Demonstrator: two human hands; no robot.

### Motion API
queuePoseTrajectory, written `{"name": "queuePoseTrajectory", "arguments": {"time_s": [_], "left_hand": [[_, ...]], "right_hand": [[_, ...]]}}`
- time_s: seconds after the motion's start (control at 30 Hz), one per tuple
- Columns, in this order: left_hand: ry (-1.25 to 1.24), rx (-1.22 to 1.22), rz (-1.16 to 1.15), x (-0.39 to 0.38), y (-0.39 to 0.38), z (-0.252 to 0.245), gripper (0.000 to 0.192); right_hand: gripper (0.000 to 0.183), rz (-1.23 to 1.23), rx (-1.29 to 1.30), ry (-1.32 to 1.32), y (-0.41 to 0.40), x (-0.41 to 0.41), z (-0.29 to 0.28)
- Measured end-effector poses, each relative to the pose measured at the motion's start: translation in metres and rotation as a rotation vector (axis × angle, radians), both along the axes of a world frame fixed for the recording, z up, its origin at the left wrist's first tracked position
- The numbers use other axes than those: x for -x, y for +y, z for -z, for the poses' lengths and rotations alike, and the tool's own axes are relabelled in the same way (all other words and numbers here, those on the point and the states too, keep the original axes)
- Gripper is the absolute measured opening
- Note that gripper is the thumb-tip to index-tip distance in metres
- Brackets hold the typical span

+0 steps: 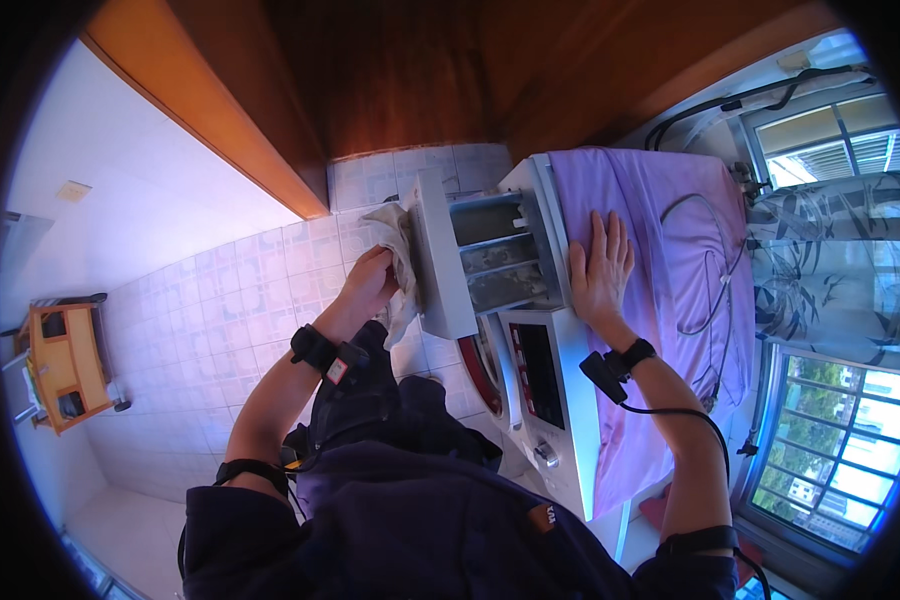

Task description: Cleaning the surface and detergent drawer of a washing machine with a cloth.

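My left hand [369, 280] grips a crumpled, stained pale cloth [394, 222] against the outer face of a white detergent drawer [441, 274]. That drawer is pulled out from a front-loading washing machine [574, 375], and its open compartments look grimy inside. Flat on top of the machine, with fingers spread, lies my right hand [601, 262]. Under its palm is a purple fabric cover [664, 270] draped over the machine. The dark display panel [538, 375] and a round knob [545, 453] are on the machine's front, near the red-rimmed door [484, 375].
A thin grey cord [722, 279] lies loosely over the cover. Brown wooden panelling [412, 82] stands beyond the machine. Patterned curtains [832, 300] hang by a barred window [840, 442] at right. A wooden cabinet [71, 360] stands far left on the tiled floor [202, 330].
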State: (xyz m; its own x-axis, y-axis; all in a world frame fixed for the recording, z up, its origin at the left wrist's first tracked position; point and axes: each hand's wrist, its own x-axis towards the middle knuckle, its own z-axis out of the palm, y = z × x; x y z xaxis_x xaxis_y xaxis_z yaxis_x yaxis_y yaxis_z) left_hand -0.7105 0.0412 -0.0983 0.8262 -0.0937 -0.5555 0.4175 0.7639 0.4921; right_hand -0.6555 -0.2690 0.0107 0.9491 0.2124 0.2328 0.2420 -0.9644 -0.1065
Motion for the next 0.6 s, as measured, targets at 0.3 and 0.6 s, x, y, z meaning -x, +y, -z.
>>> {"name": "queuePoseTrajectory", "arguments": {"time_s": [0.3,0.6], "left_hand": [[-0.092,-0.046,-0.285,0.003,0.027,-0.023,0.029],[-0.704,-1.135,0.279,-0.030,-0.024,-0.091,0.091]], "right_hand": [[0.054,0.024,-0.053,0.006,0.001,-0.001,0.000],[0.053,0.008,-0.058,-0.023,0.003,-0.001,0.000]]}}
